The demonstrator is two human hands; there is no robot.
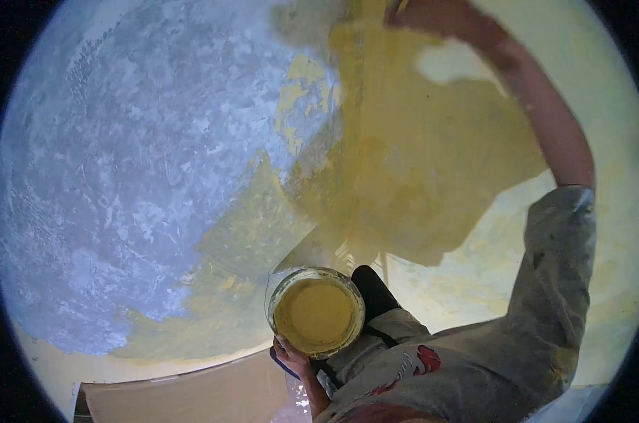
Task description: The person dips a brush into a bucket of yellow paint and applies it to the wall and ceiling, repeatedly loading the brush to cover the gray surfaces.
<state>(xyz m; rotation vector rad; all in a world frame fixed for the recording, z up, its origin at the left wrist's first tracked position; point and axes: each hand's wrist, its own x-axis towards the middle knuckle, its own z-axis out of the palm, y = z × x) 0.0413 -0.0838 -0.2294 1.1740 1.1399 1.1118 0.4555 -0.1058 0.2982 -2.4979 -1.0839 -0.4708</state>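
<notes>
- paint bucket (318, 311) sits low in my view, at about six o'clock, full of yellow paint and resting against my knee (373, 290).
- my left hand (291, 354) is curled under the bucket's near rim at its seven o'clock side, fingers closed on the edge and holding it level.
- my right hand (432, 14) is raised to the top of the frame at about one o'clock, arm stretched up the wall (122, 155); the view cuts it off, so i cannot tell how closed it is or what it holds.
- wet yellow patch (418, 162) spreads from twelve o'clock down toward four o'clock; the wall from nine to eleven o'clock is bare blue-grey plaster, rough and mottled.
- i judge the step in hand to be coating the upper wall, with the raised arm working the top of the patch.
- i judge the next move calls for carrying the yellow leftward over the ragged boundary, keeping the bucket steady and close for reloading.
- cardboard sheet (185, 398) lies below at seven o'clock.
</notes>
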